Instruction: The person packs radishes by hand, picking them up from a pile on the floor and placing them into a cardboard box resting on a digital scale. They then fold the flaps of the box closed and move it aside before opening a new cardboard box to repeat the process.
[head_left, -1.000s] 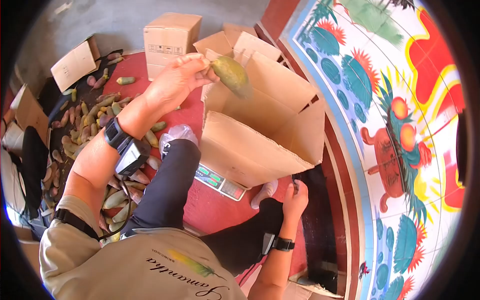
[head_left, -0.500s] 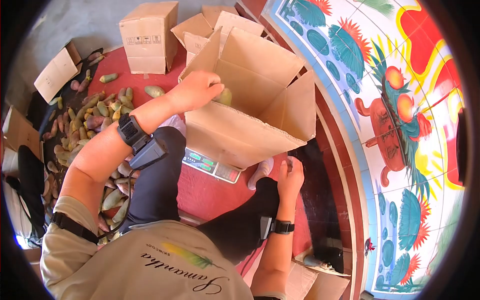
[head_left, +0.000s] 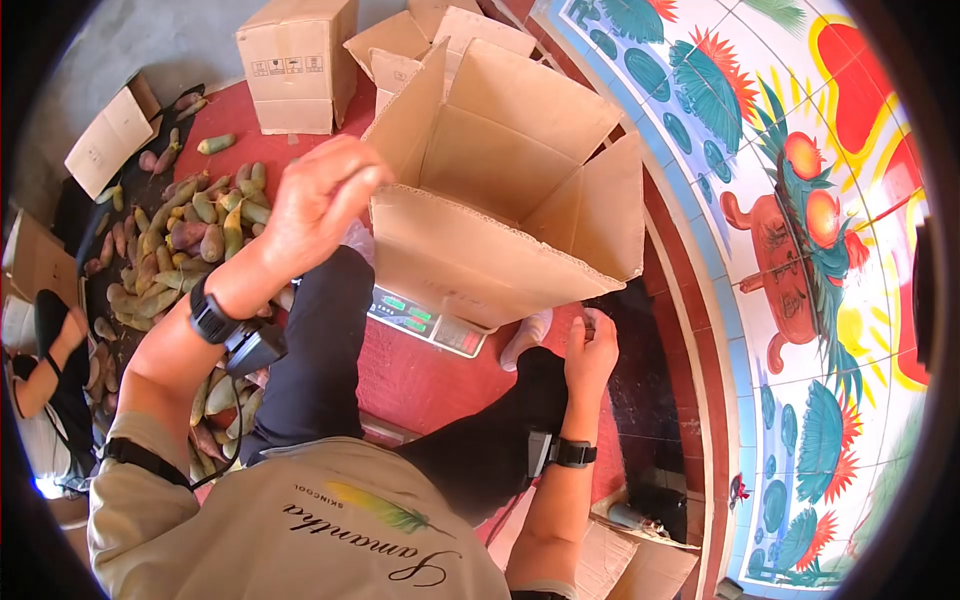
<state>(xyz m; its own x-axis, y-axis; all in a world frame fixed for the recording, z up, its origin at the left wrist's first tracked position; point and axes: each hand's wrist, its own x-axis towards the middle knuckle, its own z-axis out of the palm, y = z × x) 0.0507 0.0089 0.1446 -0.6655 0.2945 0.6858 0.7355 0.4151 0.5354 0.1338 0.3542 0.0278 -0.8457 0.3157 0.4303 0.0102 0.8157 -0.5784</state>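
Observation:
A tall open cardboard box (head_left: 480, 250) stands on a digital scale (head_left: 425, 325) in front of my legs. The part of its inside that I can see shows bare cardboard; its near wall hides the bottom. Just left of the box's rim is my left hand (head_left: 325, 205), raised, its fingers loosely bent and apart with nothing visible in them. Below and left of it lies a heap of long green and reddish vegetables (head_left: 190, 235), like radishes. My right hand (head_left: 592, 355) rests near my right knee, fingers curled in; nothing shows in it.
A closed carton (head_left: 295, 75) and an open carton (head_left: 400, 60) stand behind. Another carton (head_left: 112, 140) lies tilted at the far left. Another person's arm (head_left: 50, 365) shows at the left edge. A painted tile wall (head_left: 780, 300) curves along the right.
My left hand has moved back from over the box toward the heap. The green vegetable seen beneath that hand at the box has gone from view. My right hand stays near my knee.

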